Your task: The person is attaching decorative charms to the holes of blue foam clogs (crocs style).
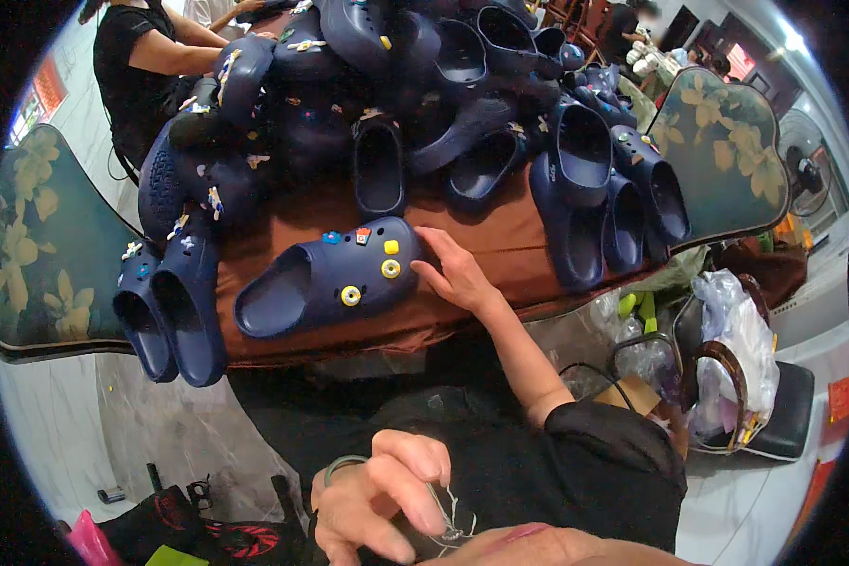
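Observation:
A navy foam clog (325, 283) lies on its side on the brown cloth (481, 243) before me, its opening toward the left. Blue, red-and-white and yellow charms are fixed in its upper. My right hand (455, 272) rests at its toe end, fingers and thumb apart, touching its edge. Low in view, close to me, my left hand (373, 500) is bent with its fingers closed around thin pale thread (450, 517). A small dark bit shows where the thread bunches; I cannot make out what it is.
Many navy clogs (377, 165) are heaped across the table, with a pair (187, 307) at the left. Floral panels (52, 245) flank both ends. Another person (151, 57) works at the far left. A chair (783, 410) with plastic bags (736, 349) stands at the right.

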`<state>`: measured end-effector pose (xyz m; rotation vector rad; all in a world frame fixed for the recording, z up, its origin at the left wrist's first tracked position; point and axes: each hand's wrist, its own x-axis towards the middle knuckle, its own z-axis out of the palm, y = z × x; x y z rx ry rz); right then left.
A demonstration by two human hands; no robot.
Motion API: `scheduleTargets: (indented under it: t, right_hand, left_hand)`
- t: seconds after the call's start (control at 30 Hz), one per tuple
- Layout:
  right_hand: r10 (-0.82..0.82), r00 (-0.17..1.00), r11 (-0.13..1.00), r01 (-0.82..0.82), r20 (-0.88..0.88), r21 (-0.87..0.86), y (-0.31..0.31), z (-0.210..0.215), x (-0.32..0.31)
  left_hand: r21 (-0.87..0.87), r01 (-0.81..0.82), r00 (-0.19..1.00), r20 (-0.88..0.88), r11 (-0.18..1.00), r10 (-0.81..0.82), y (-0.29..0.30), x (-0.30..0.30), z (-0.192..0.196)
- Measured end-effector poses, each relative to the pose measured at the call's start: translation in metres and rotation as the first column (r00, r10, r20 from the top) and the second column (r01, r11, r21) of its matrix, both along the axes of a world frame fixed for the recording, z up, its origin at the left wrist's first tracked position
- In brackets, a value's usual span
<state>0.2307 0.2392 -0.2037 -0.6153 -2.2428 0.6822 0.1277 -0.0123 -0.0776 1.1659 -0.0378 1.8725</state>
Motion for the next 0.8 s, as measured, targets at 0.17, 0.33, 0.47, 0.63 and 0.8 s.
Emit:
scheduleTargets:
  t: [0.17, 0.33, 0.47, 0.63, 0.8]
  right_hand:
    - [0.000, 1.000, 1.000, 0.000, 0.000, 0.000, 0.002, -0.001, 0.001]
    - [-0.002, 1.000, 1.000, 0.002, -0.015, 0.023, 0.004, -0.004, 0.005]
    - [0.006, 1.000, 1.000, -0.006, -0.012, 0.012, 0.001, -0.002, 0.001]
    - [-0.010, 1.000, 1.000, 0.010, -0.008, 0.008, 0.003, -0.003, 0.003]
    - [0.005, 1.000, 1.000, -0.005, -0.017, -0.007, -0.001, 0.003, -0.001]
  left_hand:
    - [-0.001, 0.029, 0.999, -0.019, 1.000, -0.029, -0.004, -0.007, -0.004]
    - [-0.038, 0.021, 1.000, -0.022, 0.999, -0.022, 0.000, -0.001, -0.003]
    - [-0.019, 0.077, 0.991, -0.111, 0.997, -0.079, 0.002, -0.002, 0.000]
    - [0.037, 0.165, 0.979, -0.126, 0.986, -0.159, 0.013, -0.007, 0.004]
    - [0.013, 0.089, 0.986, -0.143, 0.996, -0.086, 0.007, -0.004, -0.001]
